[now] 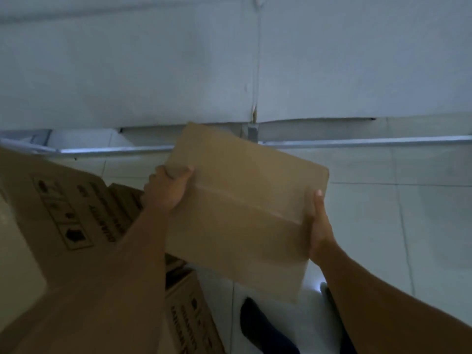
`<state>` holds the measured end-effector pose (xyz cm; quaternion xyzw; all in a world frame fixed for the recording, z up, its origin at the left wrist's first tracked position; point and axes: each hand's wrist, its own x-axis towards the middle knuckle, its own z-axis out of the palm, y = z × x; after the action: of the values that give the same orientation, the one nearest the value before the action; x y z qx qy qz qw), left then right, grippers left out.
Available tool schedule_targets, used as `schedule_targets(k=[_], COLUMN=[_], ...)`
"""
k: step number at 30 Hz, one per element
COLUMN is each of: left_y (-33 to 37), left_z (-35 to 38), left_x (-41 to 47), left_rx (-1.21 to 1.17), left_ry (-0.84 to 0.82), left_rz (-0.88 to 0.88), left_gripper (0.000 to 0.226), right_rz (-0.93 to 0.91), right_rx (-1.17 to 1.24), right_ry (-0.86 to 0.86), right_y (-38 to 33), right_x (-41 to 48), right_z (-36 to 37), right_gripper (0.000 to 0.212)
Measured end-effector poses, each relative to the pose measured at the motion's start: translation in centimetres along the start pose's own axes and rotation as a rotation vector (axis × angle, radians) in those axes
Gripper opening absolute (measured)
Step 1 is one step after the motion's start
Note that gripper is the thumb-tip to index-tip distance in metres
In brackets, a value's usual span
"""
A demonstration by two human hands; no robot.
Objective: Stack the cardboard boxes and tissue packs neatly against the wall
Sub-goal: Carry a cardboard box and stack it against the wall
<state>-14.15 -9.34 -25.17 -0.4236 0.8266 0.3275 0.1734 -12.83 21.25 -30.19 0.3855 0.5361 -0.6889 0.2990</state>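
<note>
Both arms reach forward with a plain box (245,208) held tilted in the air between them, the left hand (166,190) clasping its far-left edge, the right hand (320,226) gripping its near-right edge, printed boxes (76,200) stacked at left, the wall (153,72) beyond.

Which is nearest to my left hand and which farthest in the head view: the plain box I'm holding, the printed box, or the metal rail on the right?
1. Plain box, held in the left hand.
2. Printed box, just left.
3. Metal rail, far right by the wall.
</note>
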Motion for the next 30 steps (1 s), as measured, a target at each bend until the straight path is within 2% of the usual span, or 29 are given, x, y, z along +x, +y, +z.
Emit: schedule_targets(k=[2,6,8,13,23,26,30], left_y=[2.3,6.4,9.3,16.9,33.1,37.1,39.9], left_z=[1.6,6.9,10.2,19.1,37.9,41.5,44.3], left_x=[-3.3,-9.9,-13.7,-21.6,-33.6,-36.6,-38.6], left_rx=[0.047,0.069,0.074,0.057,-0.012,-0.055,-0.130], left_ry=[-0.048,-0.091,-0.110,-0.141,-0.159,-0.187,-0.203], left_rz=[0.015,0.016,0.017,0.032,0.161,0.219,0.219], left_gripper=[0.096,0.087,0.088,0.091,0.079,0.075,0.074], right_rz=[0.017,0.029,0.006,-0.027,-0.100,-0.127,-0.164], right_rx=[-0.004,-0.034,-0.062,-0.093,-0.003,-0.025,-0.099], right_ry=[0.022,0.056,0.113,0.169,0.257,0.268,0.281], right_y=[-2.0,-5.8,-8.7,-14.8,-24.6,-27.1,-30.6], right_x=[-2.3,-5.5,-7.0,-6.9,-4.9,-5.0,-4.4], right_z=[-4.2,-12.7,-17.7,-30.4,-55.8,-61.1,-65.0], right_gripper=[0.084,0.057,0.053,0.071,0.076,0.084,0.071])
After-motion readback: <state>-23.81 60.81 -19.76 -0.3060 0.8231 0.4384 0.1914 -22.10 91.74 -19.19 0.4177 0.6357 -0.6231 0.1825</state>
